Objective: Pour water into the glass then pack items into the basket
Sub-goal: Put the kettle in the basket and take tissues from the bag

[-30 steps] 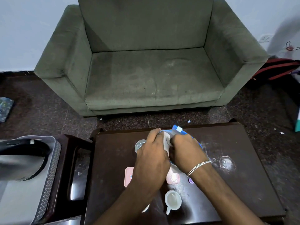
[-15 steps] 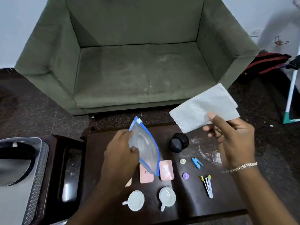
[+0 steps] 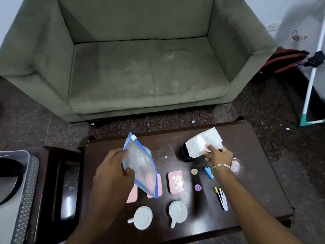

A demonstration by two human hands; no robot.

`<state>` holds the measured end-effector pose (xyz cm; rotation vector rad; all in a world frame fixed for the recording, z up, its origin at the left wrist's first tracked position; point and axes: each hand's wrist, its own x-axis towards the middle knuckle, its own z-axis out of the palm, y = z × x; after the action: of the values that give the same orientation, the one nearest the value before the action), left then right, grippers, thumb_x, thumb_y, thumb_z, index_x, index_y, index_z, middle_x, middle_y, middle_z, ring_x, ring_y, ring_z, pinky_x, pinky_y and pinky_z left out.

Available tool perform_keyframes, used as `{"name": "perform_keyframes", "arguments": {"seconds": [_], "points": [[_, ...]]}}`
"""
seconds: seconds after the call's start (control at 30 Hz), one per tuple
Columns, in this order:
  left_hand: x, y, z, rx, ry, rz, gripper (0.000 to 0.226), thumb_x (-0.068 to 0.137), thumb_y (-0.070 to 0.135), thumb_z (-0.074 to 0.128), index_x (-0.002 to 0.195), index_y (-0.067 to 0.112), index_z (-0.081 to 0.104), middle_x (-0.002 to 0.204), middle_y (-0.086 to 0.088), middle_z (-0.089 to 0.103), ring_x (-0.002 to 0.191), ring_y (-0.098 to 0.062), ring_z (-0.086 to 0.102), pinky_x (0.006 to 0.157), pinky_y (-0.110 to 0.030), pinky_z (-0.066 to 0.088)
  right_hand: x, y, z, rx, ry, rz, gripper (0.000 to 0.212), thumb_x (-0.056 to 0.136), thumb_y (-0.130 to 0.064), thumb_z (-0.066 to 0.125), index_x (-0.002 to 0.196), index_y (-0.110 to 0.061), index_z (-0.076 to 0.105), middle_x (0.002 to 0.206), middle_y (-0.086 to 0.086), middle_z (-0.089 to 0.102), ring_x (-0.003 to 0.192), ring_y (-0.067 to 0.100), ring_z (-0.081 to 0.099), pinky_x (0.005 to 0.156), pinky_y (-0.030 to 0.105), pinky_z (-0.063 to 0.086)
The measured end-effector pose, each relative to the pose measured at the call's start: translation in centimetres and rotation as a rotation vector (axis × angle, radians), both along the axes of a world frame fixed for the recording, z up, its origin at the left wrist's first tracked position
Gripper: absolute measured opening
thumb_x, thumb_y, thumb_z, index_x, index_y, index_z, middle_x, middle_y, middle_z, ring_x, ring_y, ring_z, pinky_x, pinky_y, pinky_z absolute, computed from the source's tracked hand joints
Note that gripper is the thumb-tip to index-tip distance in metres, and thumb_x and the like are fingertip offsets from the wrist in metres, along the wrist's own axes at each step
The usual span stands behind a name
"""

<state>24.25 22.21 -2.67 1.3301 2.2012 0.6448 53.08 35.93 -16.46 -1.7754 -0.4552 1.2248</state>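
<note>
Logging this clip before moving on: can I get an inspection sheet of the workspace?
Surface: dark wooden table, smudged.
Job's things: zip bag held up; white paper over a black jar; glass mostly hidden behind the bag; basket on the left.
Clutter: two white cups, pink trays, blue clip, pens, two small caps.
Hands: left hand grips the bag; right hand pinches the paper.
Cables: nothing seen.
Surroundings: green sofa, speckled floor.

My right hand (image 3: 219, 154) has lowered the white folded tissue (image 3: 204, 142) from mid-air down over the black jar (image 3: 183, 154) on the table. A second ago both my hands met at the zip bag (image 3: 140, 166); they are apart now.
</note>
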Motion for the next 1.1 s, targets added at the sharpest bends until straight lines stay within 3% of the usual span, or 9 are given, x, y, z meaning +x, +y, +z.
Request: {"name": "perform_keyframes", "arguments": {"seconds": [0.17, 0.3, 0.4, 0.5, 0.63, 0.73, 0.87, 0.97, 1.1], "points": [[-0.7, 0.3, -0.1, 0.007, -0.009, 0.006, 0.052, 0.08, 0.0, 0.067, 0.129, 0.016, 0.068, 0.13, 0.013, 0.061, 0.086, -0.025, 0.066, 0.087, -0.044, 0.055, -0.9, 1.0, -0.9, -0.035, 0.016, -0.078, 0.02, 0.087, 0.01, 0.065, 0.076, -0.004, 0.056, 0.079, 0.018, 0.067, 0.04, 0.015, 0.068, 0.033, 0.017, 0.044], [-0.7, 0.5, -0.3, 0.012, -0.022, 0.008, 0.051, 0.081, 0.001, 0.067, 0.129, 0.017, 0.067, 0.129, 0.015, 0.059, 0.081, -0.024, 0.066, 0.085, -0.044, 0.056, -2.0, 0.9, -1.4, 0.006, -0.144, 0.058, 0.013, 0.089, 0.007, 0.06, 0.084, -0.005, 0.06, 0.078, 0.018, 0.07, 0.049, 0.02, 0.072, 0.038, 0.022, 0.051], [-0.5, 0.7, -0.4, 0.02, -0.017, 0.002, 0.051, 0.081, 0.0, 0.067, 0.129, 0.016, 0.067, 0.129, 0.014, 0.06, 0.081, -0.025, 0.064, 0.086, -0.045, 0.056, -2.6, -0.3, -2.1, 0.079, -0.527, 0.264, 0.015, 0.084, 0.0, 0.061, 0.075, -0.007, 0.051, 0.076, 0.018, 0.067, 0.06, 0.026, 0.067, 0.049, 0.031, 0.048], [-0.5, 0.7, -0.3, 0.018, -0.009, -0.006, 0.049, 0.082, 0.001, 0.067, 0.129, 0.016, 0.067, 0.13, 0.014, 0.06, 0.083, -0.026, 0.065, 0.086, -0.047, 0.057, -2.7, -1.6, -2.7, 0.179, -0.87, 0.432, 0.027, 0.079, -0.003, 0.066, 0.073, -0.013, 0.042, 0.079, 0.01, 0.051, 0.068, 0.027, 0.044, 0.061, 0.032, 0.024], [-0.6, 0.6, -0.4, 0.028, 0.009, -0.019, 0.046, 0.081, -0.001, 0.066, 0.125, 0.014, 0.069, 0.129, 0.013, 0.06, 0.081, -0.023, 0.064, 0.085, -0.043, 0.055, -2.6, -1.7, -3.2, 0.182, -0.868, 0.343, 0.024, 0.08, 0.001, 0.063, 0.077, -0.011, 0.042, 0.084, 0.014, 0.049, 0.072, 0.029, 0.043, 0.063, 0.03, 0.021], [-0.8, 0.4, -0.5, 0.014, 0.004, -0.021, 0.049, 0.083, 0.0, 0.066, 0.13, 0.013, 0.067, 0.132, 0.011, 0.06, 0.084, -0.026, 0.065, 0.087, -0.046, 0.056, -2.7, -1.5, -3.5, 0.085, -0.789, 0.27, 0.019, 0.083, -0.011, 0.065, 0.086, -0.006, 0.047, 0.092, 0.018, 0.058, 0.083, 0.035, 0.055, 0.069, 0.035, 0.036], [-0.8, 0.2, -0.5, 0.013, -0.005, -0.02, 0.049, 0.084, 0.0, 0.066, 0.131, 0.013, 0.066, 0.134, 0.011, 0.06, 0.086, -0.028, 0.066, 0.087, -0.048, 0.056, -2.6, -0.8, -3.3, -0.083, -0.615, 0.2, 0.042, 0.078, -0.031, 0.082, 0.105, -0.004, 0.064, 0.102, 0.017, 0.073, 0.097, 0.036, 0.067, 0.082, 0.039, 0.052], [-0.8, 0.1, -0.4, 0.017, 0.0, -0.021, 0.049, 0.084, 0.001, 0.066, 0.132, 0.013, 0.066, 0.134, 0.011, 0.06, 0.088, -0.027, 0.067, 0.088, -0.048, 0.056, -2.4, -0.9, -3.3, 0.003, -0.718, 0.296, 0.018, 0.081, -0.016, 0.075, 0.09, -0.007, 0.062, 0.09, 0.017, 0.07, 0.086, 0.038, 0.065, 0.072, 0.039, 0.049], [-0.8, 0.1, -0.3, 0.021, -0.008, -0.03, 0.048, 0.084, 0.0, 0.065, 0.131, 0.013, 0.066, 0.132, 0.012, 0.059, 0.086, -0.026, 0.066, 0.087, -0.046, 0.056, -2.6, -1.8, -3.8, 0.129, -0.955, 0.497, 0.018, 0.086, -0.006, 0.067, 0.088, -0.009, 0.049, 0.088, 0.013, 0.057, 0.079, 0.037, 0.056, 0.063, 0.036, 0.037]]}}
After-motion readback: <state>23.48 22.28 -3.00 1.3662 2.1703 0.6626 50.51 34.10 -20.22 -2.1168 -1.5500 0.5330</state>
